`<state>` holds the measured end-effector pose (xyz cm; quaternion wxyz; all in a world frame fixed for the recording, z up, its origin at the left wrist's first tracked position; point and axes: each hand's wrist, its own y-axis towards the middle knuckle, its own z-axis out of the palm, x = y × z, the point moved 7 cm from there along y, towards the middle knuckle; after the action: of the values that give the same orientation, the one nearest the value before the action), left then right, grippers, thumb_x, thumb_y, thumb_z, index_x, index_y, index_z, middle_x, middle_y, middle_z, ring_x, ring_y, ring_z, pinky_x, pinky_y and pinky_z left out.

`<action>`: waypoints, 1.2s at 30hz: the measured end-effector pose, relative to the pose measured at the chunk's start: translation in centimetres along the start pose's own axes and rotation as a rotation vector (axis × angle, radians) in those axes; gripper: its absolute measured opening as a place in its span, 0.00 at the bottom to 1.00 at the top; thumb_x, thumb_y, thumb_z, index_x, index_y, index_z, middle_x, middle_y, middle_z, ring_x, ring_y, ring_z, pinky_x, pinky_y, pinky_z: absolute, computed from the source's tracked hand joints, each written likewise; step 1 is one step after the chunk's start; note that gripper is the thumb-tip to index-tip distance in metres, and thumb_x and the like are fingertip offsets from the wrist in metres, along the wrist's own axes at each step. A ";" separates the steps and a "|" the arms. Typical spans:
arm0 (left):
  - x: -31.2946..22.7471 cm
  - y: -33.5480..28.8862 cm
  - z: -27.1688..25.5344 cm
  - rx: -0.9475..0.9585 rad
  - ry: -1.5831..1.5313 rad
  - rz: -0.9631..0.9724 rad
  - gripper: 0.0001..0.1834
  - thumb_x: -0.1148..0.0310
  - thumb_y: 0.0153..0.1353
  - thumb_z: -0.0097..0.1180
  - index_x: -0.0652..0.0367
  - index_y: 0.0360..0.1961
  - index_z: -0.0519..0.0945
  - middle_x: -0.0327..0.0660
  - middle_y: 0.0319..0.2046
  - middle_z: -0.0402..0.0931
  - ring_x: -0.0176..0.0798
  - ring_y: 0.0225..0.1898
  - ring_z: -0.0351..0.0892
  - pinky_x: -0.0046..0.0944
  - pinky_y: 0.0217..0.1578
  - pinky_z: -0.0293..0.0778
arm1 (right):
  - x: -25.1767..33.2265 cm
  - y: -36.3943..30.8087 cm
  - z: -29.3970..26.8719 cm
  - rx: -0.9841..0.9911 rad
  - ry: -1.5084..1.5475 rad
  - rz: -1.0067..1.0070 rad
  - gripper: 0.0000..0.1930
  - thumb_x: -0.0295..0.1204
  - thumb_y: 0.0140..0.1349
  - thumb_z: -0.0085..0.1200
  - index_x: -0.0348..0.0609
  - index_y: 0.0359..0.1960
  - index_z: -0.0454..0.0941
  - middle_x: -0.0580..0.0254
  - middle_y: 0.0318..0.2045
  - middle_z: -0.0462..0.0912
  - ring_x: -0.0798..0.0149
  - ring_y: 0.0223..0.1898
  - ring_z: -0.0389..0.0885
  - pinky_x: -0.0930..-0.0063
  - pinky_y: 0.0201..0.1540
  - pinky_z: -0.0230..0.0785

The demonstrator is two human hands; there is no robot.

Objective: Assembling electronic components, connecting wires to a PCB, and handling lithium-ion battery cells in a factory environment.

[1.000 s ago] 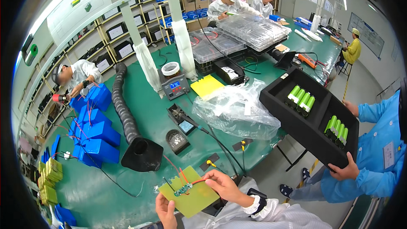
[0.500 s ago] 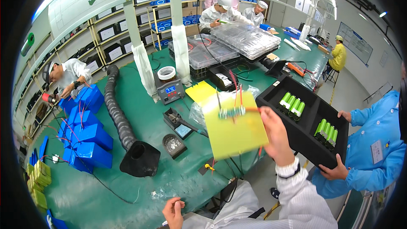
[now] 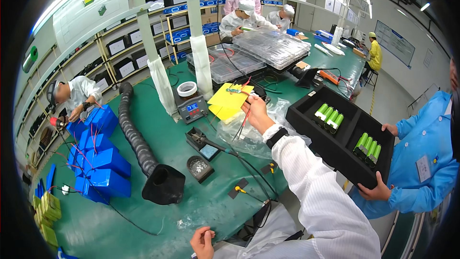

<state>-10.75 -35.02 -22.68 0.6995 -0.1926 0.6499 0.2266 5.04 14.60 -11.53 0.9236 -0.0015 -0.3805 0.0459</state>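
Note:
My right hand (image 3: 257, 114) reaches out over the bench, its fingers closed at the near right corner of a yellow sheet (image 3: 225, 99). A small green circuit board (image 3: 235, 90) with wires lies on that sheet, and red and dark wires (image 3: 242, 125) hang down beside my hand. Under the held sheet is another yellow sheet (image 3: 224, 113). Crumpled clear plastic (image 3: 278, 123) lies right of and below my hand. At the bench's front edge, my left hand (image 3: 202, 243) rests with curled fingers and nothing visible in them.
A co-worker in blue holds a black tray (image 3: 314, 146) with green cells at my right. On the bench stand a soldering station (image 3: 193, 109), an iron holder (image 3: 203, 145), a black fume hose (image 3: 136, 132), blue packs (image 3: 111, 182) and stacked clear trays (image 3: 273, 48).
My right hand has moved away from me and left, carrying the yellow sheet and circuit board over the other yellow sheet. The left hand stays nearly where it was.

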 end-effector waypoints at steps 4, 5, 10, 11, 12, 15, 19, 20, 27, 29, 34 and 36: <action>-0.5 -0.2 0.0 0.003 0.064 0.006 0.07 0.76 0.70 0.52 0.68 0.45 0.79 0.42 0.32 0.81 0.31 0.33 0.79 0.31 0.38 0.76 | -1.7 -0.2 -1.5 -0.124 0.006 0.034 0.06 0.22 0.72 0.44 0.38 0.48 0.69 0.51 0.46 0.80 0.54 0.45 0.85 0.59 0.48 0.82; -0.6 -0.2 0.2 0.010 0.075 0.007 0.07 0.76 0.70 0.52 0.68 0.45 0.79 0.41 0.32 0.81 0.31 0.32 0.79 0.31 0.37 0.76 | -2.0 0.4 -1.5 -0.001 -0.029 0.039 0.08 0.21 0.72 0.42 0.38 0.50 0.70 0.52 0.47 0.80 0.55 0.47 0.84 0.60 0.50 0.81; 0.2 0.5 2.0 0.053 0.031 0.025 0.05 0.78 0.67 0.55 0.67 0.40 0.81 0.40 0.28 0.80 0.31 0.28 0.77 0.31 0.32 0.73 | -1.0 4.4 -7.2 0.245 -0.559 -0.145 0.21 0.19 0.60 0.51 0.40 0.57 0.74 0.56 0.46 0.82 0.63 0.42 0.81 0.72 0.43 0.74; 0.6 -0.4 -0.2 -0.034 0.063 -0.047 0.05 0.76 0.68 0.55 0.65 0.42 0.81 0.40 0.30 0.81 0.32 0.28 0.76 0.31 0.32 0.73 | -3.0 -0.3 -4.0 0.095 -0.822 -0.227 0.23 0.24 0.61 0.55 0.37 0.60 0.72 0.54 0.52 0.81 0.63 0.47 0.81 0.76 0.50 0.71; 1.0 -0.9 -1.2 -0.075 0.074 -0.109 0.06 0.75 0.69 0.56 0.63 0.43 0.81 0.41 0.32 0.81 0.34 0.28 0.76 0.32 0.32 0.72 | -2.4 -4.2 -1.6 0.125 -0.902 -0.101 0.25 0.28 0.63 0.58 0.36 0.61 0.71 0.53 0.57 0.78 0.62 0.55 0.79 0.74 0.59 0.67; 0.3 -0.4 0.1 -0.026 0.115 -0.011 0.08 0.71 0.72 0.55 0.63 0.46 0.81 0.36 0.32 0.80 0.27 0.28 0.72 0.29 0.30 0.70 | 3.7 -12.3 -1.3 0.501 -0.589 -0.256 0.21 0.32 0.69 0.57 0.36 0.60 0.72 0.57 0.54 0.81 0.61 0.56 0.79 0.68 0.59 0.71; -0.7 -0.4 0.7 -0.004 0.133 -0.023 0.08 0.72 0.71 0.55 0.65 0.46 0.81 0.38 0.32 0.81 0.29 0.30 0.74 0.30 0.32 0.72 | 10.6 -22.0 -9.2 0.265 -0.502 -0.048 0.21 0.32 0.68 0.59 0.38 0.59 0.73 0.58 0.55 0.80 0.61 0.58 0.78 0.67 0.59 0.73; -1.1 -0.2 1.1 0.017 0.146 -0.028 0.08 0.72 0.71 0.56 0.65 0.46 0.81 0.38 0.32 0.81 0.29 0.31 0.75 0.30 0.33 0.72 | 12.2 -23.3 -11.7 0.169 -0.836 -0.254 0.24 0.32 0.65 0.61 0.39 0.60 0.72 0.57 0.56 0.79 0.59 0.59 0.77 0.64 0.60 0.72; -1.5 0.0 1.6 0.079 0.235 -0.026 0.08 0.72 0.70 0.56 0.66 0.45 0.81 0.39 0.34 0.81 0.32 0.34 0.77 0.32 0.37 0.75 | 12.6 -20.6 -15.4 0.158 -1.703 -0.699 0.35 0.28 0.55 0.65 0.45 0.66 0.68 0.55 0.47 0.82 0.50 0.56 0.78 0.56 0.59 0.69; -1.5 -0.2 1.8 0.074 0.258 -0.044 0.08 0.73 0.70 0.56 0.66 0.45 0.81 0.40 0.35 0.81 0.33 0.35 0.78 0.33 0.39 0.75 | 9.3 -18.6 -16.5 0.233 -1.616 -0.462 0.23 0.27 0.58 0.61 0.44 0.57 0.77 0.55 0.38 0.84 0.48 0.44 0.82 0.58 0.46 0.73; -1.3 -0.9 1.2 -0.020 0.249 -0.034 0.08 0.73 0.70 0.55 0.67 0.45 0.81 0.40 0.35 0.81 0.33 0.35 0.78 0.33 0.39 0.75 | 5.7 -20.1 -11.1 0.362 -1.337 -0.625 0.05 0.24 0.60 0.57 0.41 0.38 0.81 0.54 0.34 0.81 0.46 0.39 0.81 0.58 0.42 0.74; -1.0 -0.6 1.0 -0.031 0.244 -0.053 0.08 0.73 0.70 0.55 0.67 0.45 0.81 0.40 0.36 0.81 0.33 0.36 0.78 0.33 0.39 0.75 | 5.9 -20.7 -10.0 0.382 -1.321 -0.598 0.06 0.25 0.59 0.58 0.41 0.37 0.81 0.54 0.35 0.81 0.47 0.40 0.81 0.59 0.43 0.74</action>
<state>-9.63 -35.05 -21.64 0.6178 -0.2466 0.7213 0.1929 17.91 -5.21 -13.70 0.4602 0.2902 -0.8255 -0.1503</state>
